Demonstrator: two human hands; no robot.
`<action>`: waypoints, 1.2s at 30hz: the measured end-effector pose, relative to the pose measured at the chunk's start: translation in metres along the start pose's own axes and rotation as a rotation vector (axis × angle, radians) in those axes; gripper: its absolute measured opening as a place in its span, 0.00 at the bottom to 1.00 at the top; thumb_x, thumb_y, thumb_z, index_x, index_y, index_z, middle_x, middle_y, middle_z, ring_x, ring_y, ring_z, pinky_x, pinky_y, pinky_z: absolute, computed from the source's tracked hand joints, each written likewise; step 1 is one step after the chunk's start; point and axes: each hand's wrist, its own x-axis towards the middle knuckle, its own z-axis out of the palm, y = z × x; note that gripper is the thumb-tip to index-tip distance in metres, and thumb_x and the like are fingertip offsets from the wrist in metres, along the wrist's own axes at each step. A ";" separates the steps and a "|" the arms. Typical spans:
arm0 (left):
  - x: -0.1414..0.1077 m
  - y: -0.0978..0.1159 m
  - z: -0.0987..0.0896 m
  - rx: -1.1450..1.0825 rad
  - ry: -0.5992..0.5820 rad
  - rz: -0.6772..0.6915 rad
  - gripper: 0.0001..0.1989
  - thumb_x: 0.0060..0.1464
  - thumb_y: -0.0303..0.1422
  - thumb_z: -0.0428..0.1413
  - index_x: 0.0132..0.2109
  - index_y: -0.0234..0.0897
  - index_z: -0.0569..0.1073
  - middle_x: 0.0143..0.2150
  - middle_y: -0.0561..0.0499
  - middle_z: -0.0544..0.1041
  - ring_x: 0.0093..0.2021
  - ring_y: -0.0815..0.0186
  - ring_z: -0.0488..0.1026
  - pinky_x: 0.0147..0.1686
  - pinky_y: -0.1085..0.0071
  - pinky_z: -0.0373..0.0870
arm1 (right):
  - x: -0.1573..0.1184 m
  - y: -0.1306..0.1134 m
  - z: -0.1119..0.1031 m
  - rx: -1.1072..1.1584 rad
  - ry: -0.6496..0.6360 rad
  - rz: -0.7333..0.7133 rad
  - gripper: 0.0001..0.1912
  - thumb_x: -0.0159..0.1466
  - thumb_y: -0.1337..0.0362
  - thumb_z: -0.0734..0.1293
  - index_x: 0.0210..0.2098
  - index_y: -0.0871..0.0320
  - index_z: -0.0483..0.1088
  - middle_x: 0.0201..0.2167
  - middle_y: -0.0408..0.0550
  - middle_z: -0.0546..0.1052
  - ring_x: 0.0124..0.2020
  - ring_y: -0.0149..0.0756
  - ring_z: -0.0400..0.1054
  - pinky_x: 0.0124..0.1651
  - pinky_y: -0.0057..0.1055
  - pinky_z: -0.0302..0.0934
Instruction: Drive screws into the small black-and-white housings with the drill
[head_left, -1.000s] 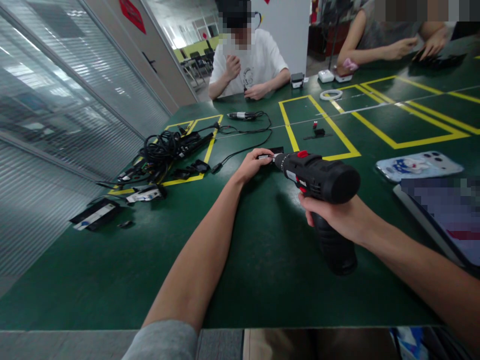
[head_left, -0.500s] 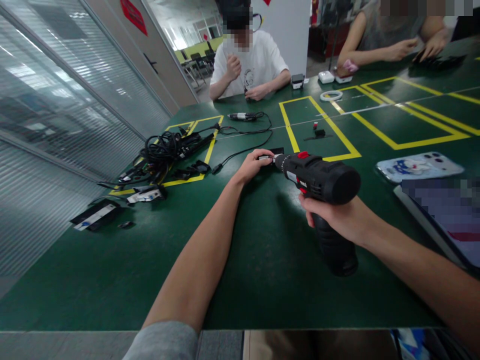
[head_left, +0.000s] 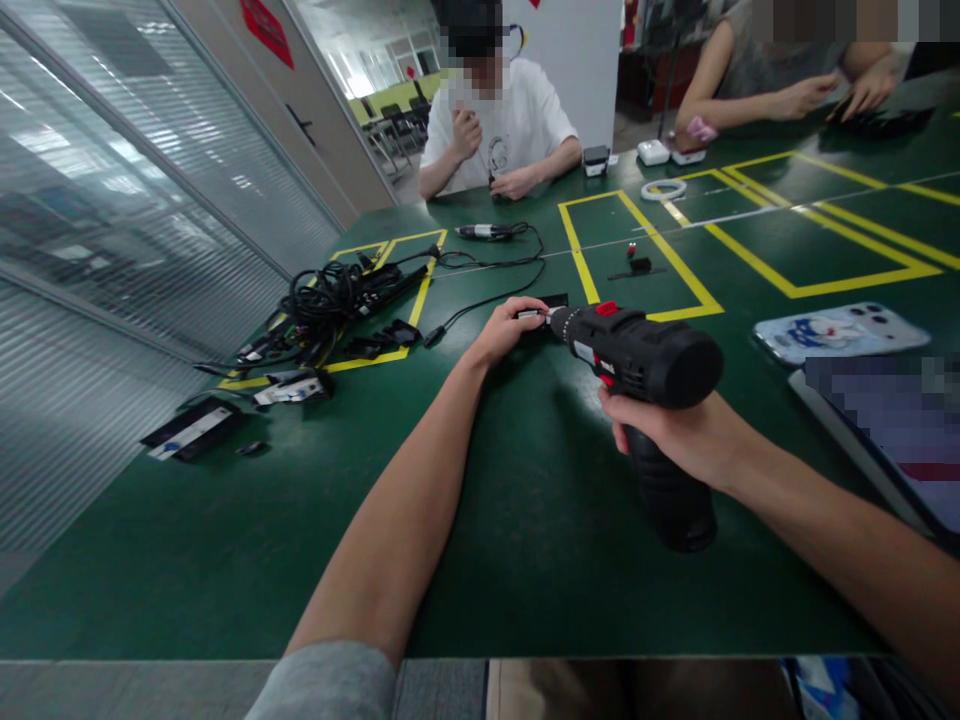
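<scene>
My right hand [head_left: 671,430] is wrapped round the grip of a black cordless drill [head_left: 637,350] with red switches. The drill points forward and left, and its chuck ends close to the fingers of my left hand [head_left: 510,328]. Those fingers are closed on a small black part [head_left: 553,301] with a pale strip, held down on the green table [head_left: 525,520]. Most of that part is hidden by my fingers and the drill's nose. Whether the bit touches it I cannot tell.
Left of my arm lie a heap of black cables [head_left: 322,300], a black box-like piece [head_left: 191,428] and small dark parts [head_left: 386,340]. A phone [head_left: 840,332] and a tablet-like device [head_left: 885,440] lie at right. Two people sit across the table.
</scene>
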 end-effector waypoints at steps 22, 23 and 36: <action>0.001 -0.002 0.000 -0.027 0.002 -0.022 0.15 0.46 0.33 0.59 0.43 0.38 0.78 0.48 0.49 0.77 0.51 0.60 0.70 0.57 0.62 0.63 | 0.000 -0.002 0.000 -0.026 0.003 -0.010 0.14 0.59 0.62 0.66 0.18 0.55 0.70 0.19 0.45 0.75 0.23 0.35 0.68 0.32 0.35 0.61; 0.001 -0.002 0.000 -0.032 0.002 -0.024 0.15 0.46 0.33 0.59 0.43 0.38 0.78 0.48 0.49 0.77 0.51 0.60 0.70 0.57 0.62 0.63 | 0.000 -0.002 0.000 -0.027 0.002 -0.009 0.14 0.59 0.62 0.66 0.18 0.55 0.70 0.19 0.45 0.75 0.23 0.35 0.68 0.32 0.36 0.61; 0.000 0.000 0.000 -0.011 -0.003 -0.025 0.14 0.47 0.34 0.59 0.43 0.38 0.78 0.47 0.49 0.77 0.51 0.59 0.69 0.58 0.61 0.62 | -0.001 -0.003 0.000 -0.030 0.007 0.018 0.15 0.60 0.62 0.66 0.18 0.55 0.69 0.20 0.45 0.75 0.24 0.35 0.68 0.34 0.37 0.60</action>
